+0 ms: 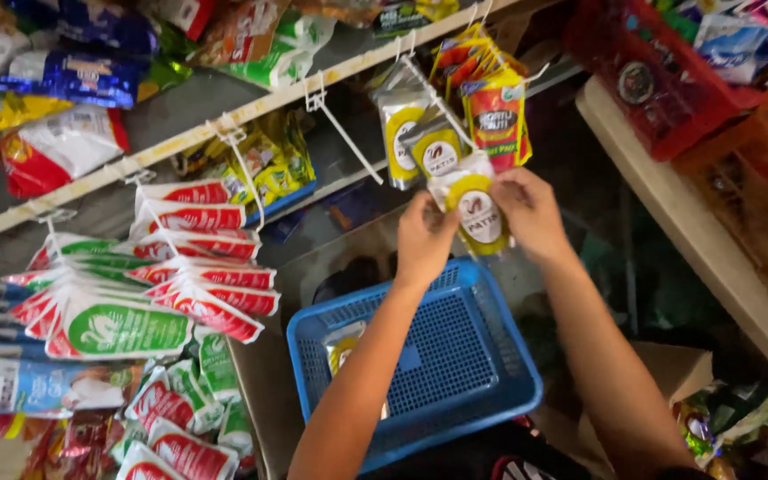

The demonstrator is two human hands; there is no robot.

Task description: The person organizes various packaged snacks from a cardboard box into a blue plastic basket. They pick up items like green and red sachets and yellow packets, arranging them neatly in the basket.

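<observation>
Head view, looking down over two bare forearms raised toward a shop display. Left hand [426, 238] and right hand [531, 213] close together, each pinching one side of a clear sachet with a yellow oval label [476, 215], held upright between them just below a white wire peg [440, 105]. More sachets of the same kind [413, 133] already hanging on that peg, just above and left of the held one, with red and yellow pouches [493, 108] hung beside them to the right. Neighbouring white hook [345, 133] bare. Blue plastic basket [482, 373] directly beneath the forearms, its mesh floor mostly showing, one similar sachet [342, 348] lying inside near the left wall, partly covered by the left forearm. Left of the basket, fanned rows of red-and-white packets [202, 258] and green-and-white packets [113, 324] hanging from further pegs. Upper shelf [224, 124] loaded with assorted snack bags. Pale wooden counter [695, 240] along the right edge, red packaging [660, 80] stacked on it.
</observation>
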